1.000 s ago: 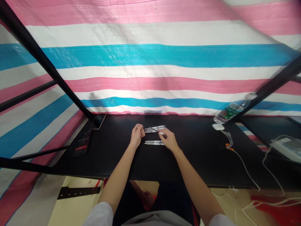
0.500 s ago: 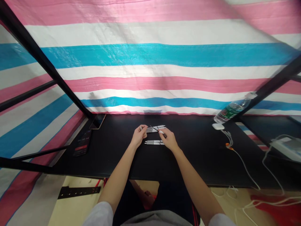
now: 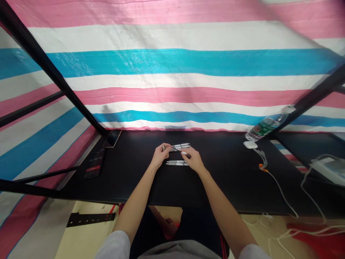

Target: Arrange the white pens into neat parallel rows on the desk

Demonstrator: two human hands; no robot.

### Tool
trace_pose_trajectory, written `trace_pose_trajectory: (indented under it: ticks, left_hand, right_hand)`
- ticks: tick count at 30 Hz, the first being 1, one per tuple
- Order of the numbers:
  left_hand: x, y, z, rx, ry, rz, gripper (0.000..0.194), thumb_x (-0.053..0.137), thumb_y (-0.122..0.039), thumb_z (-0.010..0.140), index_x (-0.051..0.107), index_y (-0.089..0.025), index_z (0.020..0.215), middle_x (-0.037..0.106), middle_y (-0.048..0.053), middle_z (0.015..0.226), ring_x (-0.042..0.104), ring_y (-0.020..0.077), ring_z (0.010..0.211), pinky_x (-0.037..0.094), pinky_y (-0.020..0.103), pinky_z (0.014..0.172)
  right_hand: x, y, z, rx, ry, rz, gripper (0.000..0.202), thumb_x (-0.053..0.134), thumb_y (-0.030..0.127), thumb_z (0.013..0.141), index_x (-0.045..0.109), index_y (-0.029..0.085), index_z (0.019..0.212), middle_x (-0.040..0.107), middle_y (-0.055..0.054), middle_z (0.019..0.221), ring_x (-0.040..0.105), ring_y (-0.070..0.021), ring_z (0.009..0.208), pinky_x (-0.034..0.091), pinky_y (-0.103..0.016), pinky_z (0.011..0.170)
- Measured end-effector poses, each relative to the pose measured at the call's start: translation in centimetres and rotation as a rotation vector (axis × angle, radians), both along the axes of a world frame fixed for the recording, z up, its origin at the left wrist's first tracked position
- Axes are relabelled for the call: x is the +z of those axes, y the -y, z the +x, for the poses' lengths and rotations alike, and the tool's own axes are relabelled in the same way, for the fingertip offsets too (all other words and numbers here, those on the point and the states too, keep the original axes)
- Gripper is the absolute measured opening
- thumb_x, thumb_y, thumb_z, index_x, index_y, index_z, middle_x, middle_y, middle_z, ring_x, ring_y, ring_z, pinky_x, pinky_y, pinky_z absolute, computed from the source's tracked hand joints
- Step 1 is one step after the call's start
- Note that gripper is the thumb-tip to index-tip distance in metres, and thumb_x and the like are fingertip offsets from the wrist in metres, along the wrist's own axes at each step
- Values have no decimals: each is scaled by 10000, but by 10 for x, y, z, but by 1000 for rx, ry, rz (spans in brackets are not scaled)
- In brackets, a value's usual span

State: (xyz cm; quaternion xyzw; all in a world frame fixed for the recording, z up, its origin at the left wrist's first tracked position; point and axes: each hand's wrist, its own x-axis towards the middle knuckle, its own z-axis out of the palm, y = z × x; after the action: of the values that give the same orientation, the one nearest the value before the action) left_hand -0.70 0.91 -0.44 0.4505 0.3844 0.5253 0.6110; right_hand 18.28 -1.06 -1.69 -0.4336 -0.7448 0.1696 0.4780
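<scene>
Over the black table, my left hand (image 3: 160,156) is closed, pinching a small silvery piece (image 3: 163,147) that looks like part of a pen; the fingers cover most of it. My right hand (image 3: 194,159) is closed on a white and dark pen part (image 3: 184,153). From it a thin dark rod, like a pen refill, points toward my left fingertips; I cannot tell whether it touches them. Beyond both hands lie several white and grey pens (image 3: 181,146) side by side. Nearer to me is a second group of pens (image 3: 176,163), its right end beside my right hand.
Two phones lie at the left, one (image 3: 112,138) at the back and one (image 3: 95,163) nearer. At the right are a clear water bottle (image 3: 265,127), a white charger-like case (image 3: 250,144) and white cables (image 3: 280,192). Black frame bars (image 3: 54,72) and striped sheeting (image 3: 172,63) enclose the table.
My left hand has shifted slightly to the right, and the gap between the left fingertips and the thin dark rod has narrowed. The pens on the table have not moved.
</scene>
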Motion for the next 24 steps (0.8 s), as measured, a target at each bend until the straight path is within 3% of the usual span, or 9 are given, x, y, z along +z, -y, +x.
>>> trace_pose_trajectory:
  ticks: [5,9,12,17,20,24]
  left_hand:
    - [-2,1,1,-9,-93,20,373,774,-464,690,627,-143,812,295,-95,510,247,25,421,168,197,425]
    - [3,-2,3,19,88,-47,392,645,-511,791,639,-140,920,365,-67,545,264,44,433,193,200,423]
    - [8,-4,3,13,209,-135,360,552,-481,839,638,-134,874,447,-21,609,345,60,463,235,204,421]
    - [11,-1,1,17,155,-66,290,687,-393,776,659,-128,889,505,0,668,458,78,551,342,200,441]
    - [10,2,0,30,91,-52,384,766,-414,707,671,-130,948,528,-4,699,501,85,599,489,235,537]
    - [7,0,-2,81,141,-81,384,817,-417,649,612,-155,840,511,-41,665,519,77,617,578,309,684]
  right_hand:
    - [0,0,0,-2,16,-6,227,548,220,868,730,226,1003,735,-56,938,661,-201,878,539,-338,795]
    - [-2,-1,0,-36,-3,-11,233,527,231,872,727,205,988,725,-72,926,663,-201,874,540,-325,772]
    - [-2,-2,2,-81,-3,-17,238,522,231,865,725,197,983,716,-79,906,656,-200,836,537,-317,739]
    - [0,-3,4,-190,-6,-11,241,519,250,861,730,184,955,697,-78,826,628,-197,747,526,-314,704]
    - [-1,-5,6,-271,-33,2,249,517,278,861,734,180,937,681,-71,787,610,-183,682,520,-308,681]
    - [-1,-5,7,-329,-60,11,261,513,301,863,734,182,934,688,-71,801,614,-184,689,520,-311,694]
